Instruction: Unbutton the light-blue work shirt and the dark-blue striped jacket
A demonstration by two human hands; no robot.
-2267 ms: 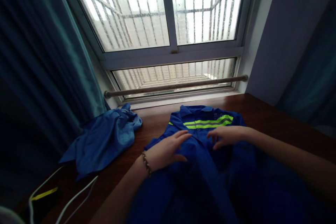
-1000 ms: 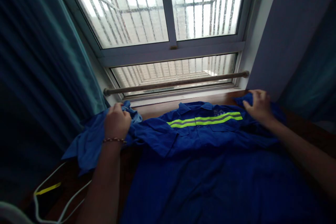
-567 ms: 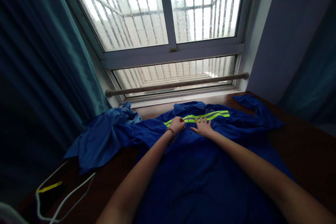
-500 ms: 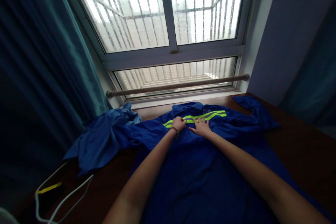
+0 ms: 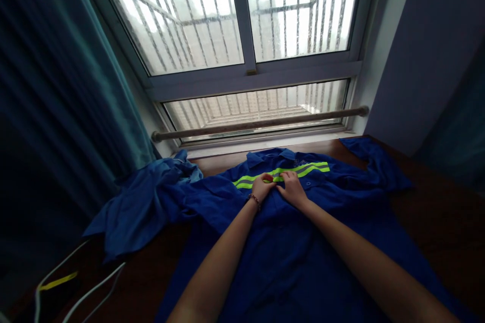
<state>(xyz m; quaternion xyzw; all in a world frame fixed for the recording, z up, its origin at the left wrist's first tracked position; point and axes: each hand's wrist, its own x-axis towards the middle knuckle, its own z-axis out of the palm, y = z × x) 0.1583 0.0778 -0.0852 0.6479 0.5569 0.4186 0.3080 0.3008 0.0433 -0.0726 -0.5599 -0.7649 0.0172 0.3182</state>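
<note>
Right fingers that lay spread across the chest half a second ago are now bent and drawn in beside the left hand, so the two hands nearly meet at the jacket front. Small pale print (image 5: 297, 163) shows just above the reflective strip (image 5: 314, 167), too small and blurred to read. That strip is bright yellow-green with a grey band along its middle, and it crosses the chest of the blue jacket (image 5: 288, 267). The jacket lies front up on the brown, wood-look counter (image 5: 215, 163), its pointed collar (image 5: 271, 154) toward the window (image 5: 252, 68), its matte cloth softly creased. One sleeve (image 5: 382, 164) bends out to the right; the other reaches the crumpled, lighter blue cloth (image 5: 138, 207). A round button (image 5: 308, 183) sits below the strip.

The left hand (image 5: 262, 188), with a braided-looking bracelet (image 5: 255, 201) at its wrist, has thumb and forefinger curved together, its grip apparently pinching the jacket's front edge at the strip. The right hand (image 5: 293, 190) rests on the fabric with knuckles bent; whether its grip pinches cloth I cannot tell. At lower left, thin white cables (image 5: 93, 288) loop near a flat yellow strip (image 5: 59, 281). Satiny blue-green folds shape the curtain (image 5: 100, 96).
</note>
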